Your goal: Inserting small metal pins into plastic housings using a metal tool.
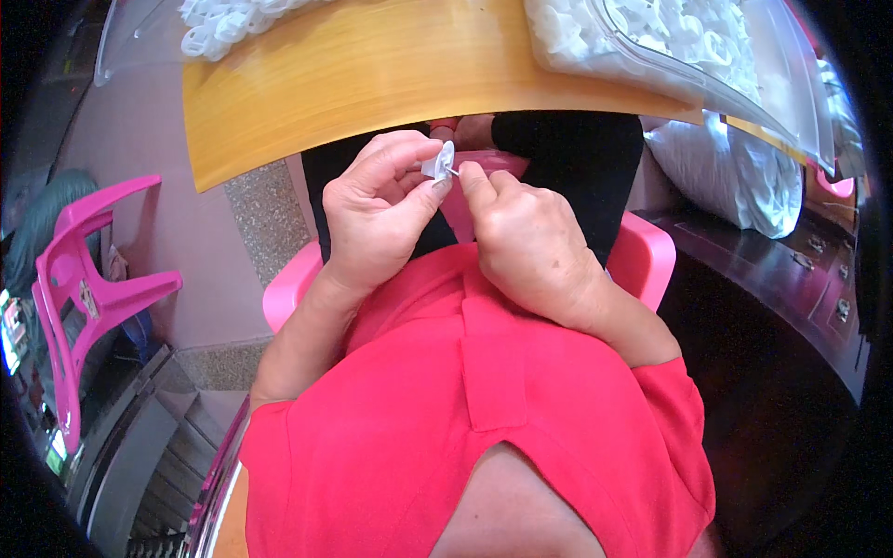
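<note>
Between the thumb and fingers of my left hand is a small white plastic part, cup-like with a flared rim. My right hand is closed around a thin metal tool, whose slim shaft reaches the white part's rim side. The tool's handle is hidden inside my right fist, so its kind cannot be made out. Both hands meet above my lap, just short of the table's near edge.
A yellow wooden table spans the far side. On it, a clear plastic bin at the right holds many white plastic parts, and more white parts lie at the left. A pink plastic chair stands at left; a white sack sits at right.
</note>
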Tool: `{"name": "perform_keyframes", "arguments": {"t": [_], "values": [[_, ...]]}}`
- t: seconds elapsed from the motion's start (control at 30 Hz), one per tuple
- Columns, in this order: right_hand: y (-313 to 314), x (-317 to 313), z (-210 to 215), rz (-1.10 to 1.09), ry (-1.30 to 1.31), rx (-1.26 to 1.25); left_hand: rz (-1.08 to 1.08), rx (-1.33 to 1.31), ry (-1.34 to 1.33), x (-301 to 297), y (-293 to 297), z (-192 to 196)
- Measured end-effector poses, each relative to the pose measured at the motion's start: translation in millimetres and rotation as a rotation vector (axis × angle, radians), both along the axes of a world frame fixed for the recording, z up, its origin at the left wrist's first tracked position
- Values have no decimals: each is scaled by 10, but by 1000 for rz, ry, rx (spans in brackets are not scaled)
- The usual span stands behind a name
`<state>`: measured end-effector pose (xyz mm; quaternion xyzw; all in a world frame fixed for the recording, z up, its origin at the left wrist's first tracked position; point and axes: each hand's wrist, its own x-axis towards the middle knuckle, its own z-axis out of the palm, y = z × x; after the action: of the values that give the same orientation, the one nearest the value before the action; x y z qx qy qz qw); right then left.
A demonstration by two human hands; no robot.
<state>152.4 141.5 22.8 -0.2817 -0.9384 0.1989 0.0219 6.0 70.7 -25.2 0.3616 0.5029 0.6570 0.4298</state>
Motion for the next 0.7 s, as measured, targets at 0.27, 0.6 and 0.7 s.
{"name": "perform_keyframes", "arguments": {"t": [0.27, 0.6, 0.7], "values": [[-28, -39, 160, 167, -227, 319, -44, -59, 51, 25, -12, -34], [-56, 32, 65, 296, -279, 615, -34, -159, -173, 76, 4, -21], [-43, 64, 75, 317, -297, 593, -35, -167, -229, 93, -2, -45]]}}
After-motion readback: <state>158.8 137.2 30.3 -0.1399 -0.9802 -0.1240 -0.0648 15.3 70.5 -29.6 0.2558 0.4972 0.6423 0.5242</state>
